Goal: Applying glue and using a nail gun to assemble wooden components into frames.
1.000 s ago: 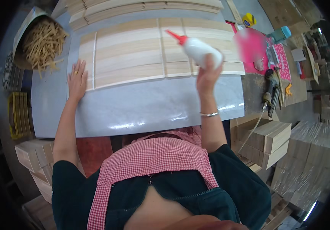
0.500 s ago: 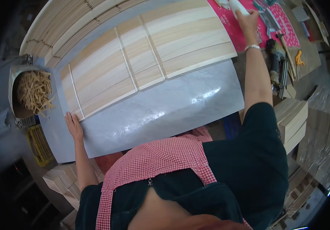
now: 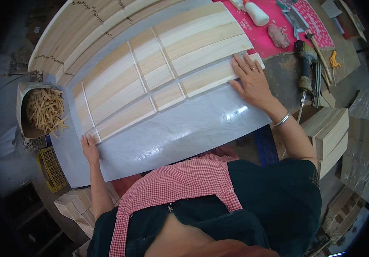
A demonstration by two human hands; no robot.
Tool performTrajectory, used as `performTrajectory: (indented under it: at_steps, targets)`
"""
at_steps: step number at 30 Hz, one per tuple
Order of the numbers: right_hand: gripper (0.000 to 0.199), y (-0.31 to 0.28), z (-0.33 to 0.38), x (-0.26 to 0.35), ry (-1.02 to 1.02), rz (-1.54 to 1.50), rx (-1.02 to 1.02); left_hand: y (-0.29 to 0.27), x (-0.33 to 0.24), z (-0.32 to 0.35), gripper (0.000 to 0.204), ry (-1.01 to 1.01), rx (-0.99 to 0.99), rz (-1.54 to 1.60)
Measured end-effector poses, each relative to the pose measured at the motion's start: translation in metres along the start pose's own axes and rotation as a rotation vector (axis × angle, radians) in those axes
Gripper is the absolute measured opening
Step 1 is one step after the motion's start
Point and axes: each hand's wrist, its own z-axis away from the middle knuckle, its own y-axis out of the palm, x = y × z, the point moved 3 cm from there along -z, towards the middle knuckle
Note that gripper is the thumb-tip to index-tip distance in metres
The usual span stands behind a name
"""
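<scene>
- right hand (image 3: 253,81) let go of the glue bottle (image 3: 256,13), now up past it, and lies flat, empty, on the wood panels (image 3: 158,81)
- left hand (image 3: 89,147), open too, stayed at their near corner

Even, bright daylight falls on the pale wooden slats (image 3: 167,73), which are sharp and well exposed. Just below them, the glossy grey sheet (image 3: 171,137) carries soft white glare streaks, strongest near the right hand (image 3: 253,81). Shadows are faint and short. Straight slat edges bow strongly with the fisheye, more so farther from the slats. A black vignette rings the frame; the areas left of and below the slats sink into dimness and soften slightly.
</scene>
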Motion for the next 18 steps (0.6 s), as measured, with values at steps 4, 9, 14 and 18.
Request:
performTrajectory:
  at_steps: [4, 9, 14, 18]
  targets:
    - [0.051, -0.015, 0.000, -0.020, -0.114, -0.015, 0.082, -0.014, -0.017, 0.038, 0.053, -0.040, -0.002, 0.182]
    - [0.035, -0.059, -0.026, -0.017, -0.121, 0.008, 0.292, -0.043, -0.015, 0.064, 0.031, 0.018, 0.042, 0.352]
    - [0.015, -0.061, -0.038, -0.043, -0.214, -0.083, 0.118, -0.060, -0.019, 0.098, 0.017, 0.072, 0.223, 0.570]
    - [0.014, -0.061, -0.055, -0.024, -0.070, 0.004, 0.010, -0.057, -0.068, 0.127, 0.016, 0.217, 0.170, 0.446]
